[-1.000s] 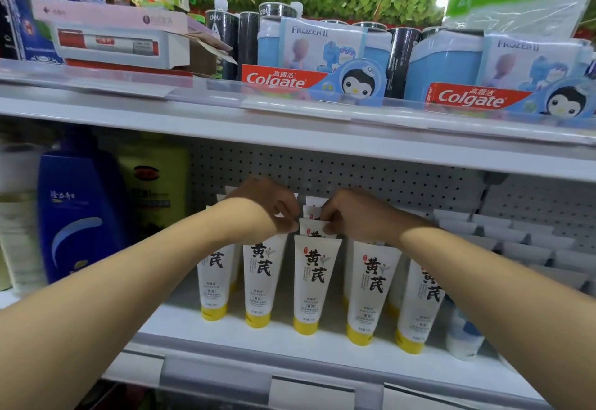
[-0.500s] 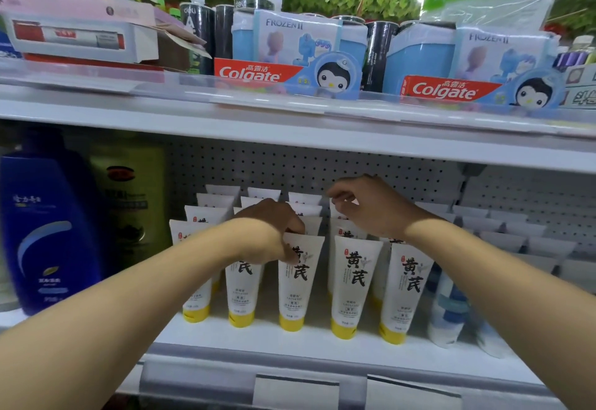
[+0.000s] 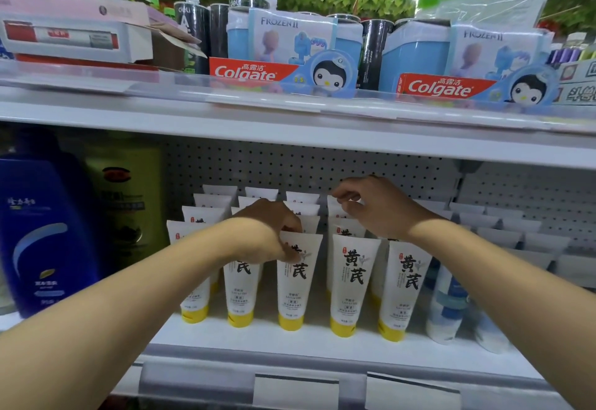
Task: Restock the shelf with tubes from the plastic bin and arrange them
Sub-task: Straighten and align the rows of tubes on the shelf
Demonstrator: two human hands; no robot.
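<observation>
Setting: white shop shelf (image 3: 290, 334) with a pegboard back; a second shelf above carries boxed goods.
Tubes: white tubes (image 3: 350, 284) with yellow caps stand cap-down in five columns on the lower shelf, crimped ends up.
Left hand: the left hand (image 3: 274, 232) reaches over the second column and pinches the top edge of the front tube (image 3: 295, 284) in the third column, thumb on its printed face.
Right hand: the right hand (image 3: 377, 208) hovers above the fourth column with fingers loosely curled; whether they touch a crimp cannot be told.
Bin: not in view.
Step in hand: judged to be straightening the rows, not adding stock.
How to do it well: hold each tube by the stiff crimp, not the soft body; nudge it so the label faces forward and the cap sits level with its neighbours; steady the next column with the free hand so nothing topples.
Count, front row: five yellow-capped tubes.
Count, depth: about four per column by the crimps showing, some hidden by the arms.
Count, others: two Colgate boxes (image 3: 254, 72) above, one blue bottle (image 3: 45, 235) and one green bottle (image 3: 124, 196) at left, and at least two blue-and-white tubes (image 3: 446, 309) at right.
</observation>
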